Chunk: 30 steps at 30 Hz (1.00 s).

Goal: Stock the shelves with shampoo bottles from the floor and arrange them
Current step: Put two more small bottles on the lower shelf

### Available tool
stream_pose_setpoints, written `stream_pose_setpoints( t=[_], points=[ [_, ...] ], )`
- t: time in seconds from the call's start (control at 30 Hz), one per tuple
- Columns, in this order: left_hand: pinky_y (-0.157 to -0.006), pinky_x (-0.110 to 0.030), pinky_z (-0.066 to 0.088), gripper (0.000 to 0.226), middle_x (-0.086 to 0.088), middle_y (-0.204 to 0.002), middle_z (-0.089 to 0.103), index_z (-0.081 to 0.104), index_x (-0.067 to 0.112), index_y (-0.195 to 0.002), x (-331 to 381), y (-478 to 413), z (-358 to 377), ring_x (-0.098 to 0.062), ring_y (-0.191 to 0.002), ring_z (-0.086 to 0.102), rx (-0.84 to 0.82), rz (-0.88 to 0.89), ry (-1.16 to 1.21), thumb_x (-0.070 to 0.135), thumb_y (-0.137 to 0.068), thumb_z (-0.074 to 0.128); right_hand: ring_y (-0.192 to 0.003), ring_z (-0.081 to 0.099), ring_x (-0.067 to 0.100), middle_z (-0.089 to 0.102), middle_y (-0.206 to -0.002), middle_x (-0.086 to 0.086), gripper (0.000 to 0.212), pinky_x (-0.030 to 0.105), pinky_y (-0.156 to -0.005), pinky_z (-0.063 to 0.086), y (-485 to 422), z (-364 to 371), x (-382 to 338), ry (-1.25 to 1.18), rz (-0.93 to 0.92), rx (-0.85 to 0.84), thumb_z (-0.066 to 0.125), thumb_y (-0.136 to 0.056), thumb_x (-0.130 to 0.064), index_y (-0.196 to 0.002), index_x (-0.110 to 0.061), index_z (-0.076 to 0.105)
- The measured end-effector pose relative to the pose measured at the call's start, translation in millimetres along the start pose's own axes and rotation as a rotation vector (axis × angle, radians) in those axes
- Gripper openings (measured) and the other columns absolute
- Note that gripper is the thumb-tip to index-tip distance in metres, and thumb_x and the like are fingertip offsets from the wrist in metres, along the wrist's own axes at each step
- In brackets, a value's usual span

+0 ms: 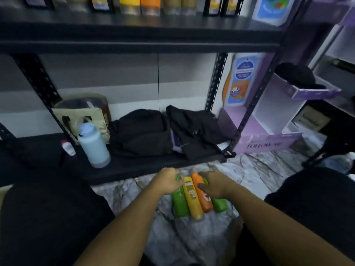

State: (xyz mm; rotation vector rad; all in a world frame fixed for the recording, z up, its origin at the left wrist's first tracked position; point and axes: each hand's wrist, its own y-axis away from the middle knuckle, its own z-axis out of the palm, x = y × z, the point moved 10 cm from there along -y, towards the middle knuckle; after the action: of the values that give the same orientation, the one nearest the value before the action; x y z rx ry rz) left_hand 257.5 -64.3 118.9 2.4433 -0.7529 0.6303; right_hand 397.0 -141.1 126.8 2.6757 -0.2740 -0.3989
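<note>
While green bottle (179, 205), yellow bottle (193, 199), orange bottle (202, 196) & 2nd green bottle (220, 204) lay abreast on the floor (259, 175), L hand (169, 182) curled fingers round the first's top; R hand (214, 186) lay palm-down over the last, grip unclear.

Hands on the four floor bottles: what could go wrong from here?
1. If the left hand and right hand lift all four together, the yellow bottle and orange bottle, loose between the left green bottle and right green bottle, may slip out.
2. The bottom shelf carries a water bottle and black bags; bottles set there could knock the water bottle over.
</note>
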Motion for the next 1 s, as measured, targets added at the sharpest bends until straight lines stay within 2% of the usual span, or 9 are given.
stream_pose_setpoints(
  t=[0.07,0.27,0.37,0.43,0.53,0.63,0.77,0.87,1.0],
  points=[
    [-0.099,-0.036,0.05,0.039,-0.011,-0.13,0.069,0.07,0.015,-0.127,-16.4,-14.0,23.6,-0.028,-0.123,0.062,-0.041,-0.016,0.003,0.039,-0.096,0.065,-0.133,0.051,0.033,0.052,-0.148,0.015,0.059,0.042,-0.105,0.044,-15.1,29.7,12.8,-0.077,0.054,-0.05,0.05,-0.103,-0.045,-0.152,-0.013,0.04],
    [-0.093,-0.032,0.049,0.042,-0.016,-0.127,0.069,0.066,0.016,-0.132,-78.4,-55.9,82.2,-0.031,-0.118,0.063,-0.12,-0.165,0.045,0.041,-0.098,0.063,-0.136,0.051,0.029,0.053,-0.15,0.009,0.061,0.034,-0.106,0.042,-61.3,110.8,43.6,-0.254,0.169,-0.124,0.053,-0.101,-0.046,-0.154,-0.02,0.039],
    [-0.101,-0.036,0.049,0.056,-0.016,-0.14,0.061,0.053,0.018,-0.147,-103.8,-75.9,107.5,-0.032,-0.127,0.059,-0.165,-0.253,0.077,0.043,-0.098,0.062,-0.137,0.049,0.03,0.053,-0.149,0.012,0.061,0.032,-0.105,0.039,-85.9,138.5,48.1,-0.28,0.191,-0.151,0.054,-0.101,-0.042,-0.155,-0.017,0.039],
    [-0.101,-0.037,0.049,0.063,-0.016,-0.14,0.06,0.046,0.019,-0.153,-119.4,-90.6,124.0,-0.033,-0.127,0.059,-0.19,-0.305,0.095,0.043,-0.097,0.063,-0.138,0.047,0.032,0.05,-0.151,0.015,0.063,0.034,-0.107,0.039,-105.3,152.8,46.8,-0.334,0.2,-0.168,0.055,-0.101,-0.038,-0.156,-0.016,0.036],
    [-0.088,-0.037,0.051,0.059,-0.015,-0.126,0.065,0.048,0.016,-0.145,-141.0,-111.2,140.0,-0.033,-0.114,0.064,-0.162,-0.384,0.163,0.045,-0.096,0.064,-0.137,0.046,0.034,0.046,-0.151,0.019,0.069,0.035,-0.106,0.039,-134.3,166.2,44.6,-0.427,0.231,-0.164,0.059,-0.099,-0.032,-0.159,-0.015,0.03],
    [-0.077,-0.03,0.041,0.053,-0.016,-0.123,0.065,0.045,0.008,-0.139,-156.8,-128.6,149.4,-0.032,-0.108,0.063,-0.112,-0.468,0.288,0.039,-0.1,0.063,-0.13,0.049,0.039,0.046,-0.146,0.02,0.071,0.039,-0.102,0.042,-158.8,172.6,47.9,-0.449,0.273,-0.109,0.061,-0.097,-0.033,-0.157,-0.014,0.028],
    [-0.077,-0.029,0.042,0.048,-0.011,-0.115,0.064,0.049,0.009,-0.135,-178.4,-148.8,156.2,-0.023,-0.095,0.058,-0.018,-0.567,0.45,0.041,-0.101,0.062,-0.118,0.055,0.04,0.054,-0.134,0.023,0.066,0.041,-0.089,0.047,-180.6,174.7,53.0,-0.267,0.292,-0.021,0.057,-0.098,-0.037,-0.151,-0.01,0.029],
    [-0.079,-0.031,0.051,0.046,-0.002,-0.105,0.067,0.055,0.016,-0.125,-190.2,-162.1,162.8,-0.026,-0.099,0.068,0.028,-0.603,0.564,0.048,-0.096,0.068,-0.122,0.054,0.041,0.052,-0.139,0.023,0.084,0.043,-0.095,0.046,-192.5,178.7,51.6,-0.114,0.303,-0.047,0.054,-0.097,-0.055,-0.157,-0.009,0.018],
    [-0.083,-0.049,0.061,0.051,-0.002,-0.103,0.07,0.054,0.021,-0.115,-195.7,-172.0,171.1,-0.026,-0.093,0.071,0.048,-0.606,0.645,0.053,-0.083,0.079,-0.111,0.063,0.038,0.062,-0.125,0.016,0.088,0.04,-0.084,0.05,-208.2,180.6,58.8,-0.164,0.305,-0.054,0.067,-0.086,-0.062,-0.148,-0.014,0.028]
  ],
)
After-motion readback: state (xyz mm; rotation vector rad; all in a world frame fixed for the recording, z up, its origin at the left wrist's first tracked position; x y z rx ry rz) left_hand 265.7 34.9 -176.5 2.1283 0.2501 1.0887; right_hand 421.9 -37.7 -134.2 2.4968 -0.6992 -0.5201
